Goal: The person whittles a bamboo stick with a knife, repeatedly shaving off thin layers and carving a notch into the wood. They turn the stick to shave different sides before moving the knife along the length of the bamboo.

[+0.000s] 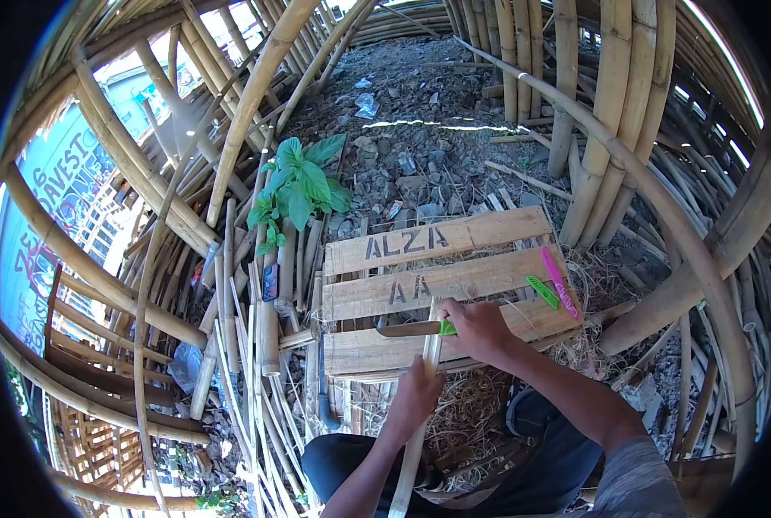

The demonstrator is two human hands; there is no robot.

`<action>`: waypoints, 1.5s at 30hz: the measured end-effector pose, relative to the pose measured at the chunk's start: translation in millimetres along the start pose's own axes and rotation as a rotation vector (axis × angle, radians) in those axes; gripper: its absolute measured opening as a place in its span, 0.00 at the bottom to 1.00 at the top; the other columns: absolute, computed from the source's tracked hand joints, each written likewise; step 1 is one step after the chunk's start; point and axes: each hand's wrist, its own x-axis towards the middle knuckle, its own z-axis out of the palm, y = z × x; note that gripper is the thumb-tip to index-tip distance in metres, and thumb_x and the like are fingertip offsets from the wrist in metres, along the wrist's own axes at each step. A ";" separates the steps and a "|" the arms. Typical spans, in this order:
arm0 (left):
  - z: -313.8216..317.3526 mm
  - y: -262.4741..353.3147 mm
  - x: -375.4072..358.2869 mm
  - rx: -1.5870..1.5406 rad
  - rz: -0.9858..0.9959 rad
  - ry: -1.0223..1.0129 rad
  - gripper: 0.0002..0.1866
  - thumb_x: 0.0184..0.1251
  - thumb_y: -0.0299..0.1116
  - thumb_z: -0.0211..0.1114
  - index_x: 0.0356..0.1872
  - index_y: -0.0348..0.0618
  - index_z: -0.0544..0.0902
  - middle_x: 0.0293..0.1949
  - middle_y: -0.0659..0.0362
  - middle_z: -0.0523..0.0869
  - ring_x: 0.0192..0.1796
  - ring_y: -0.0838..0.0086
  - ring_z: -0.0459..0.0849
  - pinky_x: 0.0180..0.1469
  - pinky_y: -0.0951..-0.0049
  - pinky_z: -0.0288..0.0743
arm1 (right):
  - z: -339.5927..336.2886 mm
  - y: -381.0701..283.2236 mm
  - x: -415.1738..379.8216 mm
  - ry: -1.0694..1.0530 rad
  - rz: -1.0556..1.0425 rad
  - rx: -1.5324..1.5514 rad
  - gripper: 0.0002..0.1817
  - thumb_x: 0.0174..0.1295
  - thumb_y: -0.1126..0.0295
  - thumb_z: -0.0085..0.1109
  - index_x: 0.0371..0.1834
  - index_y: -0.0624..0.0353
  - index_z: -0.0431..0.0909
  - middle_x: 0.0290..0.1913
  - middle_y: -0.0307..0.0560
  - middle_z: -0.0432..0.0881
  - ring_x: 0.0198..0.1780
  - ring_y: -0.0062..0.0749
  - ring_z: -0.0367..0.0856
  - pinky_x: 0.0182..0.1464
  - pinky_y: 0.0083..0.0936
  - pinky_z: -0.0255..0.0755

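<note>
My right hand (480, 331) is closed round the green handle of a knife (407, 329). Its blade points left and lies across the upper part of a pale bamboo strip (410, 466). Lower down, my left hand (415, 393) wraps round the same strip, which runs from the crate's front edge down between my legs. Under the knife is a slatted wooden crate (372, 349) with stencilled black letters. On its right side lie a pink knife-shaped piece (558, 281) and a green piece (541, 292).
Thin split bamboo strips (251, 388) lie in a bundle to the left. A green leafy plant (299, 186) grows behind them. Thick bamboo poles (614, 112) stand at the right. Rubble ground (402, 164) stretches behind the crate, and straw shavings (472, 414) lie near my legs.
</note>
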 end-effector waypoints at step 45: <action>-0.2 -5.4 -0.8 0.006 0.044 0.019 0.14 0.67 0.35 0.59 0.31 0.38 0.64 0.14 0.62 0.70 0.13 0.80 0.69 0.14 0.76 0.63 | 7.6 3.5 -2.2 0.101 0.020 0.025 0.19 0.40 0.63 0.72 0.32 0.53 0.73 0.18 0.44 0.78 0.21 0.40 0.80 0.24 0.33 0.73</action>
